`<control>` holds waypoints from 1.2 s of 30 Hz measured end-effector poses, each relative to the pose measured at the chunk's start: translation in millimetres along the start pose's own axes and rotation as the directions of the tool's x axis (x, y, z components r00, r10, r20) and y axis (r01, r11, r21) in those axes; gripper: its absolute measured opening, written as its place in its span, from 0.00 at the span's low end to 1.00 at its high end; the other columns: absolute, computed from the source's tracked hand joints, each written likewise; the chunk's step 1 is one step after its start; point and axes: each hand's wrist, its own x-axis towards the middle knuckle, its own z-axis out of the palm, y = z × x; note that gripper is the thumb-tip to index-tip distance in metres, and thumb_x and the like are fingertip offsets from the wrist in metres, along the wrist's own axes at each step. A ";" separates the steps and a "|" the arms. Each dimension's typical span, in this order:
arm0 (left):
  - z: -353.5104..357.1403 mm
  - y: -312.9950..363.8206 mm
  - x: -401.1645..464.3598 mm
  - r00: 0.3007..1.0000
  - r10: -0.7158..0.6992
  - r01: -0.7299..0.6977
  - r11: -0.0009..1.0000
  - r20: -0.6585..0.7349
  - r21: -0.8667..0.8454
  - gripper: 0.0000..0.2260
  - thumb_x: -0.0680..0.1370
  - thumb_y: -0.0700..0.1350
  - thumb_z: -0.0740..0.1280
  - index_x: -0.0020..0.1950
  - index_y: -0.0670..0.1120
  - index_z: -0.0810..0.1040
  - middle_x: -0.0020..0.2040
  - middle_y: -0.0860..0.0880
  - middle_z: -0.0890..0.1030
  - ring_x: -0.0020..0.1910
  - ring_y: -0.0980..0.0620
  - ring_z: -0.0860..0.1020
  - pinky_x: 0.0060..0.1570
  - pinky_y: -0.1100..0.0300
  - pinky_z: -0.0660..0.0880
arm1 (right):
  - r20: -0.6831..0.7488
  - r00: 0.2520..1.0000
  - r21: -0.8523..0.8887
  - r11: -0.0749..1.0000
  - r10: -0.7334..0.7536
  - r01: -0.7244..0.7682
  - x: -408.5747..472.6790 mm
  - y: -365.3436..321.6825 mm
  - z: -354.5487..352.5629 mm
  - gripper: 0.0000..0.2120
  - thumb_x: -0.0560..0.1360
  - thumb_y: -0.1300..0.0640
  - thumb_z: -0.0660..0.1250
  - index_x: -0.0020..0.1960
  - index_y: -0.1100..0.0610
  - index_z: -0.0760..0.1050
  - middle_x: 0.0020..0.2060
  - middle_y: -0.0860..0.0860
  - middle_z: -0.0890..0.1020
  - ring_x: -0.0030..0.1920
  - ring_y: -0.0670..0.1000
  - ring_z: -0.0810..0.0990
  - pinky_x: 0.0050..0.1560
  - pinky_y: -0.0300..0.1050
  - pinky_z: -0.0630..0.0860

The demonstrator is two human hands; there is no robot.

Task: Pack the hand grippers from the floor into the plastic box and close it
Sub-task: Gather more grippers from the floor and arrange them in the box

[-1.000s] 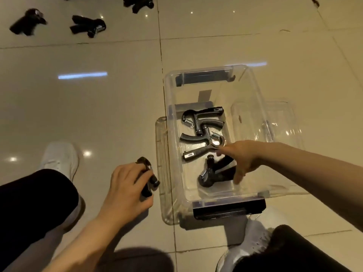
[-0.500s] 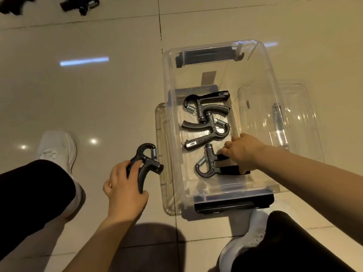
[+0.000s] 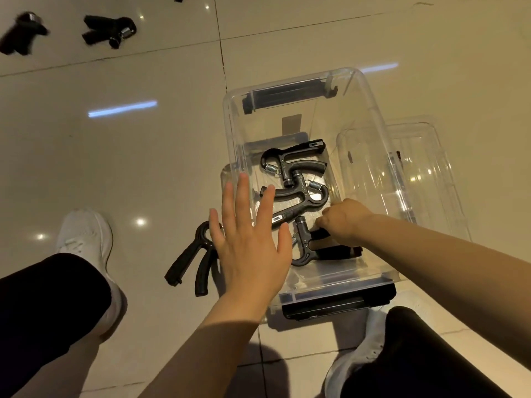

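Tiled floor (image 3: 143, 168) carries a gripper (image 3: 192, 261) just left of the box (image 3: 370, 116), handles toward the person, directly under the left hand (image 3: 250, 242) with fingers spread, while the right hand (image 3: 342, 222), curled, pinches one inside.

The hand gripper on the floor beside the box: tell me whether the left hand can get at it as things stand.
Probably yes. The left hand is open and holds nothing, and the hand gripper lies on bare floor tile right beside it, outside the plastic box, with nothing on top of it.
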 end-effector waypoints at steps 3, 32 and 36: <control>-0.4 0.0 3.0 1.000 0.010 -0.010 1.000 0.022 0.001 0.24 0.75 0.56 0.56 0.72 0.55 0.64 0.77 0.49 0.53 0.76 0.48 0.46 0.71 0.43 0.46 | -0.002 1.000 0.014 1.000 -0.006 0.006 -1.7 0.3 -9.9 0.16 0.77 0.54 0.61 0.65 0.49 0.72 0.55 0.51 0.79 0.56 0.54 0.76 0.57 0.49 0.73; -6.3 1.8 1.3 0.999 0.007 0.003 0.979 0.052 -0.203 0.30 0.74 0.42 0.66 0.73 0.57 0.59 0.76 0.54 0.50 0.75 0.54 0.41 0.70 0.50 0.47 | -0.071 0.994 0.559 0.829 0.086 -0.032 -45.5 5.4 -45.1 0.13 0.72 0.59 0.69 0.56 0.53 0.75 0.49 0.49 0.76 0.48 0.49 0.71 0.47 0.42 0.69; -5.6 2.3 1.3 0.999 -0.003 0.011 0.975 0.037 -0.221 0.28 0.74 0.41 0.66 0.72 0.56 0.63 0.76 0.53 0.52 0.75 0.53 0.42 0.70 0.49 0.50 | -0.155 0.977 0.314 0.945 0.145 -0.091 -46.0 -5.7 -28.3 0.11 0.74 0.58 0.63 0.56 0.54 0.72 0.52 0.52 0.78 0.51 0.53 0.76 0.52 0.47 0.71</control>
